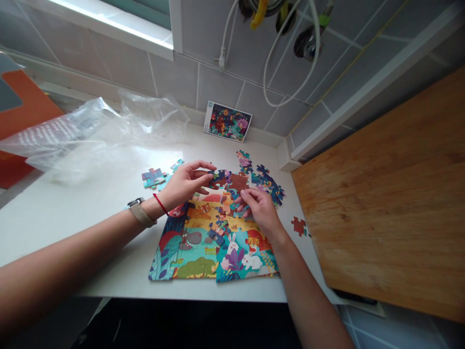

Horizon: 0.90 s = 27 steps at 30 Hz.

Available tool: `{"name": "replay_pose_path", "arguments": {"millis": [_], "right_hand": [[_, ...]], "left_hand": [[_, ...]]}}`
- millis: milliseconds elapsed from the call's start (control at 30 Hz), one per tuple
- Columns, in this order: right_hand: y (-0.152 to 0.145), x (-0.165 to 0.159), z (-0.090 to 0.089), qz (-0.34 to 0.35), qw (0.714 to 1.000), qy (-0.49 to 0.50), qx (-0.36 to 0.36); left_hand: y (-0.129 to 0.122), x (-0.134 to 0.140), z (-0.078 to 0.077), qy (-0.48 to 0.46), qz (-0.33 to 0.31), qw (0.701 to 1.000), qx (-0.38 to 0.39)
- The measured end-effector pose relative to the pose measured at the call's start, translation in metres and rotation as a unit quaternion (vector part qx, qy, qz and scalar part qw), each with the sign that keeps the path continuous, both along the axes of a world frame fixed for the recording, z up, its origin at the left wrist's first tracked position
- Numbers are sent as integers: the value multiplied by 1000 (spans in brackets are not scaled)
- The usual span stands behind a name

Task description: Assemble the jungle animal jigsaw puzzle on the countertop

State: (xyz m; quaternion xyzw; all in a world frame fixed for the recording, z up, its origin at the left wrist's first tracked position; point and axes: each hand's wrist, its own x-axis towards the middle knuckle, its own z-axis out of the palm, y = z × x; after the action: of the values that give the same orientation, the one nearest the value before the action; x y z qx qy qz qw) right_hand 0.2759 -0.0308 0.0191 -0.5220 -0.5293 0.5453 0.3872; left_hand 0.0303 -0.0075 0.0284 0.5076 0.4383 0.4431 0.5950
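Observation:
My left hand (pixel 191 179) reaches in over the puzzle's upper part, its thumb and fingers closed on a dark blue and brown puzzle piece (pixel 218 180). Fingers of my right hand (pixel 258 206) are curled together at the lower edge of a brown puzzle piece (pixel 239 181), just beside the first. Below both hands lies the partly joined jigsaw puzzle (pixel 198 240), showing a hippo, a leopard, rabbits and a lion. A few loose pieces (pixel 217 232) rest on top of its middle. The right forearm covers part of its right edge.
Loose pieces lie in a pile (pixel 269 182) at right and a small group (pixel 153 178) at left. A single brown piece (pixel 299 226) sits near a wooden board (pixel 385 194). A picture card (pixel 228 121) leans on the wall. Clear plastic wrapping (pixel 98 131) covers the back left.

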Motion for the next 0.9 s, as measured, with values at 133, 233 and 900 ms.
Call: {"name": "replay_pose_path", "arguments": {"millis": [133,233,900], "right_hand": [[1,0,1,-11,1000,12,-7],[1,0,1,-15,1000,19,-14],[1,0,2,-1,1000,4,-4]], "left_hand": [[-1,0,0,19,-9,1000,-13],[-2,1,0,34,-17,999,-27],[-3,-1,-2,113,-31,990,83]]}}
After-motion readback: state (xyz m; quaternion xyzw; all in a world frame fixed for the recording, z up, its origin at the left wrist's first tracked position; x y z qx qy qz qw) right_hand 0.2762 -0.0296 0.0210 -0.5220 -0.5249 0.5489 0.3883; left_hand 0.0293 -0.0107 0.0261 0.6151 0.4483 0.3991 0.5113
